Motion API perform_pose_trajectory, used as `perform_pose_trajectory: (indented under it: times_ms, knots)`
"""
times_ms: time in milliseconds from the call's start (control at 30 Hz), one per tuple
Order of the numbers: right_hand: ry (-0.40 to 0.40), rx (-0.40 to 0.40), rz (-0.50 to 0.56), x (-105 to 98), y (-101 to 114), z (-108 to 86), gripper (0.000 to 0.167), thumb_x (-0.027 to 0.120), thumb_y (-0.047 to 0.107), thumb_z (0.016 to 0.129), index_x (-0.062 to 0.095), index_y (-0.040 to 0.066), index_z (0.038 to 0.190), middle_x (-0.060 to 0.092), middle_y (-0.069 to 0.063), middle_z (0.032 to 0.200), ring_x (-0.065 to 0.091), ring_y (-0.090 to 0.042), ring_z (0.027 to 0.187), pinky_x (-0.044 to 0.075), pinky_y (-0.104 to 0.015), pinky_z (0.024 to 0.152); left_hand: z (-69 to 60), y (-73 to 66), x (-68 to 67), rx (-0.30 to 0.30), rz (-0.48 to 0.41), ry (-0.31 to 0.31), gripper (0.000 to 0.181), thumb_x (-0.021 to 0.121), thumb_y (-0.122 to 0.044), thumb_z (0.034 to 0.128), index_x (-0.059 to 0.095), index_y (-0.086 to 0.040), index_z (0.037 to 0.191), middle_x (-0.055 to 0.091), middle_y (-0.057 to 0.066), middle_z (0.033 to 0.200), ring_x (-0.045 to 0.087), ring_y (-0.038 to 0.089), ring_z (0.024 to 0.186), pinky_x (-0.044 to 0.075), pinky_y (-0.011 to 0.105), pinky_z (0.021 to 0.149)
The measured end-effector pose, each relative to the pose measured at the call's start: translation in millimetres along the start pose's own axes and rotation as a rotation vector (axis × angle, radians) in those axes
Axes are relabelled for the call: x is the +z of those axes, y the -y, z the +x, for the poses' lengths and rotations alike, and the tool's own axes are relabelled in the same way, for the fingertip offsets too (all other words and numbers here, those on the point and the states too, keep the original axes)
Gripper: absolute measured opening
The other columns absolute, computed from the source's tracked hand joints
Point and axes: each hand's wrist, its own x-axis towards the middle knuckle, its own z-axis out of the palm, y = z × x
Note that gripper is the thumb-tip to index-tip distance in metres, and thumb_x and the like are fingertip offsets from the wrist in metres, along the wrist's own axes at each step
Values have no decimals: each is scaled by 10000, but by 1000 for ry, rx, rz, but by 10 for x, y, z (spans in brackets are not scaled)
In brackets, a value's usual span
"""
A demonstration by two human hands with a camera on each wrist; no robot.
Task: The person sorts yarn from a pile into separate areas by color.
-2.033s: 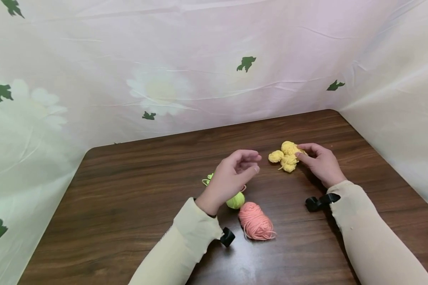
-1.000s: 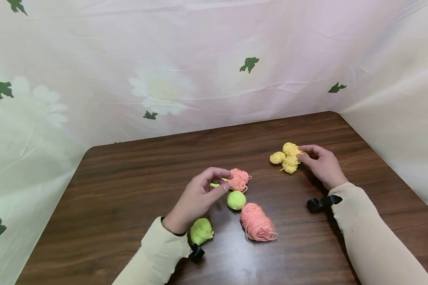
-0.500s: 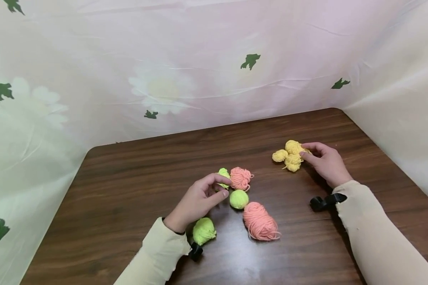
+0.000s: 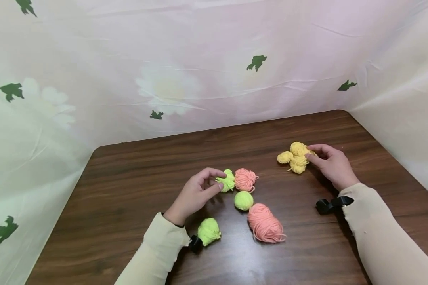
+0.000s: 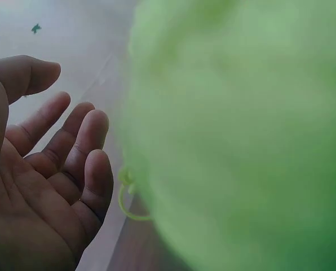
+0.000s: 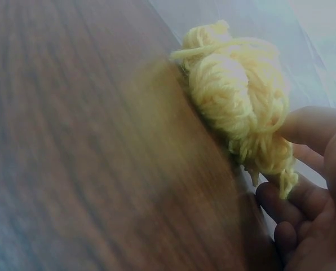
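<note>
At the right of the head view, my right hand (image 4: 333, 165) pinches the edge of a cluster of yellow yarn balls (image 4: 298, 163). The right wrist view shows the thumb and fingers around the end of this yellow yarn (image 6: 230, 90). My left hand (image 4: 196, 194) is loosely curved and holds nothing, its fingertips close to a small lime yarn bundle (image 4: 229, 181). Whether they touch it is unclear. By the left wrist lies a larger lime yarn ball (image 4: 209, 231), which fills much of the left wrist view as a blurred green mass (image 5: 247, 135).
A small coral yarn ball (image 4: 245, 179) sits beside the lime bundle. Nearer are a round lime ball (image 4: 243, 200) and a large coral skein (image 4: 265, 223). All rest on a dark wooden table (image 4: 135, 186) enclosed by printed cloth (image 4: 199, 71).
My left hand has drawn back left and toward me from above the lime and coral yarn, which are now uncovered. The right hand keeps its hold on the yellow yarn.
</note>
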Motion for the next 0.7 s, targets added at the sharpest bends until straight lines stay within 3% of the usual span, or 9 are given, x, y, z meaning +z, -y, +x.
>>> perform_pose_trajectory:
  times_ms: [167,367,500,600,700]
  knots:
    - [-16,-4,10,-2,0,-10,496,613,420,996,617,47,1323,619,-163,1241,510,-170,980,420,-203,715,36,65,-20,-61,-8,-35,283,651,-120,978,636,-80,1258,688,176,978,619,404,788,526,400,623]
    - [-18,14,36,3,-17,-4,504,633,422,983,618,47,1320,616,-137,1224,514,-120,964,435,-175,702,59,149,-32,-99,-11,-54,288,657,-137,976,641,-91,1259,688,206,908,611,378,721,478,334,534]
    - [-13,39,76,-4,-9,-1,523,637,433,977,607,45,1327,599,-113,1234,524,-89,961,449,-155,709,70,219,-30,-122,-10,-50,282,650,-156,985,644,-110,1263,693,188,894,626,334,724,478,313,550]
    - [-25,57,114,-15,3,3,523,636,430,979,604,40,1326,605,-45,1208,541,-53,943,462,-153,714,71,259,-28,-131,-18,-54,271,645,-154,989,646,-116,1258,696,177,912,632,301,744,490,312,582]
    - [-73,69,150,-39,19,2,489,642,396,981,615,36,1311,620,72,1117,548,-37,907,466,-163,686,75,295,-21,-128,-46,-61,293,647,-135,986,626,-130,1278,689,127,1087,646,256,809,497,301,612]
